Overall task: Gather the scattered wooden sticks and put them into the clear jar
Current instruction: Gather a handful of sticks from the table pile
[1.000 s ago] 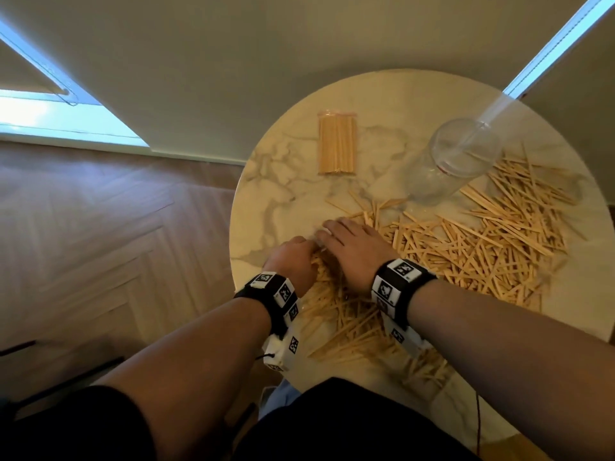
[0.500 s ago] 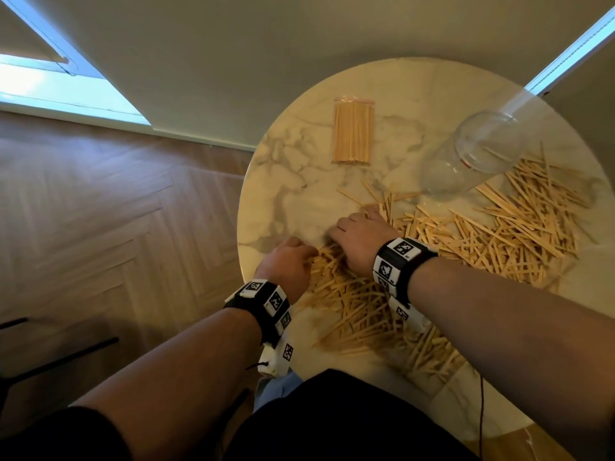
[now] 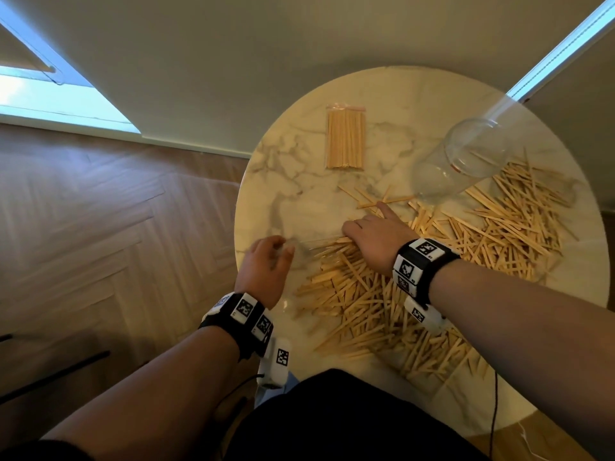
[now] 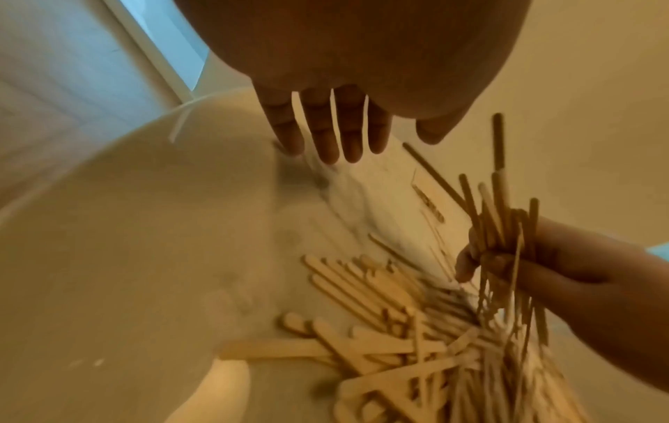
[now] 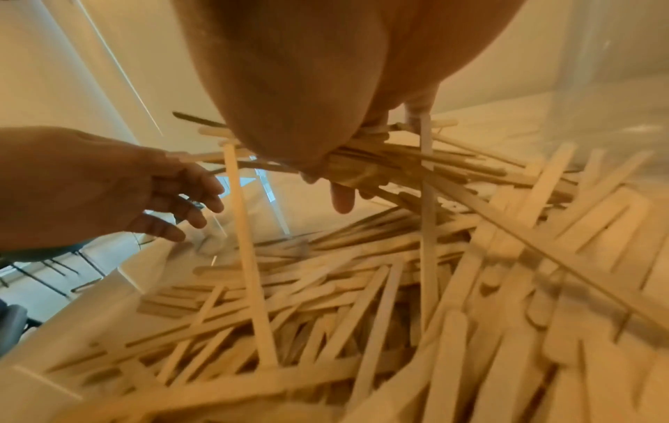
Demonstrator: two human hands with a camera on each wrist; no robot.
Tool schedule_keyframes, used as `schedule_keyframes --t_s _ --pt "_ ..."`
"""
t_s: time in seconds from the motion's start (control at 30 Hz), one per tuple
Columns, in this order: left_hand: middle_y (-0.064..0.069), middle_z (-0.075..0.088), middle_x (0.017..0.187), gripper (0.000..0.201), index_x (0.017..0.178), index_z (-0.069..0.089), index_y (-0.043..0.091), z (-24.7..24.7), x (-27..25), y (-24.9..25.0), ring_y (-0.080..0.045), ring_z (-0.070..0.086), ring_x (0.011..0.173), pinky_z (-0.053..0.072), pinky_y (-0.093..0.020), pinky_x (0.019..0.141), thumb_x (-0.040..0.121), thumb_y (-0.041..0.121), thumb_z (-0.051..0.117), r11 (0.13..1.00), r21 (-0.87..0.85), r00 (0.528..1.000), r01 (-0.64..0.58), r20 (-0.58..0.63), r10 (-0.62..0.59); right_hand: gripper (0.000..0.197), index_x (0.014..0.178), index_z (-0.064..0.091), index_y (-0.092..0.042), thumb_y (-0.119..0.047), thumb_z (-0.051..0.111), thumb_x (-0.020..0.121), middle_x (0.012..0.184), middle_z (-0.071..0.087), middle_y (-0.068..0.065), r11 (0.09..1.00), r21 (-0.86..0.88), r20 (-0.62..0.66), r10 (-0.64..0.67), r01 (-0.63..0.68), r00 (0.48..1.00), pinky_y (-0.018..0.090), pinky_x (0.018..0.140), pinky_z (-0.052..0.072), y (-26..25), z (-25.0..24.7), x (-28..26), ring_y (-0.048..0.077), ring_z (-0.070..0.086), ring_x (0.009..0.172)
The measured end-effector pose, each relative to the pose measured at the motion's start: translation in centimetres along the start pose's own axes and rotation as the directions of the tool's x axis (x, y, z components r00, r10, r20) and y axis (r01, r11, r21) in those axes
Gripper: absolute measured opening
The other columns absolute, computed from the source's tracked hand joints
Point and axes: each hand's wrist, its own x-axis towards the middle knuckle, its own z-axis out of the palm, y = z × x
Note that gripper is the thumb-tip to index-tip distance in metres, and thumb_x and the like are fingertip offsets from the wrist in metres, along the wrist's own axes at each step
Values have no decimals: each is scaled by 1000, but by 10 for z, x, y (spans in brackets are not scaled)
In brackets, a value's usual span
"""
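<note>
Early in the gathering; nearly all sticks still loose on the tabletop.

Near edge: wooden sticks (image 3: pixel 382 314) lay heaped across the tabletop (image 3: pixel 286 194). Left hand (image 3: pixel 266 267) hovered with relaxed fingers, holding nothing. Right hand (image 3: pixel 376 237) clutched a bunch of sticks (image 4: pixel 503 226) above the pile. Farther right, the clear jar (image 3: pixel 466 161) stood seemingly empty; beyond, a bagged bundle (image 3: pixel 345 141) lay untouched.
</note>
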Motion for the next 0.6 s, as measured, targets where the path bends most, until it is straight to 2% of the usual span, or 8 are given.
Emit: schedule_keyframes --t_s 0.07,0.17,0.2,0.27,0.33,0.4,0.53,0.6 --pt "2 62 127 41 134 62 20 -1 2 9 -1 60 101 53 -21 88 103 46 54 992 -124 1000 7 -11 -9 48 131 43 -24 -1 42 90 128 62 2 998 64 -50 -10 14 999 52 126 9 1 -2 -5 25 52 125" --pt "5 68 119 45 127 64 29 0 8 34 -10 66 106 57 -33 91 98 60 48 939 -345 1000 -14 -28 5 41 134 45 -23 -7 41 96 132 61 4 988 146 -137 -25 46 990 45 120 26 0 -5 -11 26 54 123" --pt "5 70 115 46 123 65 30 1 11 45 -12 67 104 57 -36 89 96 62 45 909 -417 999 -20 -32 7 37 133 46 -22 -10 41 98 130 62 5 983 179 -164 -20 50 986 44 113 35 -1 -7 -12 28 56 118" --pt "-1 73 109 44 119 66 22 0 14 68 -19 70 98 58 -37 84 102 55 42 844 -535 1000 -13 -31 -4 28 128 47 -24 -18 41 101 118 64 6 963 266 -214 13 45 977 44 91 48 -1 -14 -13 30 59 103" --pt "-11 75 106 44 119 67 14 -4 18 87 -24 72 95 58 -39 84 110 46 37 792 -610 999 27 -8 -40 21 123 46 -24 -25 43 101 103 62 3 950 309 -234 36 39 972 41 77 50 2 -19 -14 30 60 91" --pt "-14 75 104 47 118 69 10 -8 21 98 -26 73 94 58 -39 84 111 42 35 760 -649 999 42 14 -44 19 120 46 -24 -31 43 102 92 56 -3 953 301 -252 41 38 967 39 71 50 5 -22 -14 29 61 83" --pt "-12 76 104 36 115 71 10 -8 21 107 -27 72 100 59 -43 92 111 29 40 804 -595 999 -15 20 33 31 114 51 -25 -53 41 104 84 56 -9 959 283 -309 68 23 949 34 62 41 7 -27 -16 22 56 72" --pt "-8 76 104 35 114 73 13 -3 18 111 -25 72 102 57 -49 97 109 31 43 816 -578 997 -35 34 67 38 109 57 -24 -60 44 101 82 60 -5 953 302 -323 90 12 942 34 62 43 5 -34 -18 23 58 73"
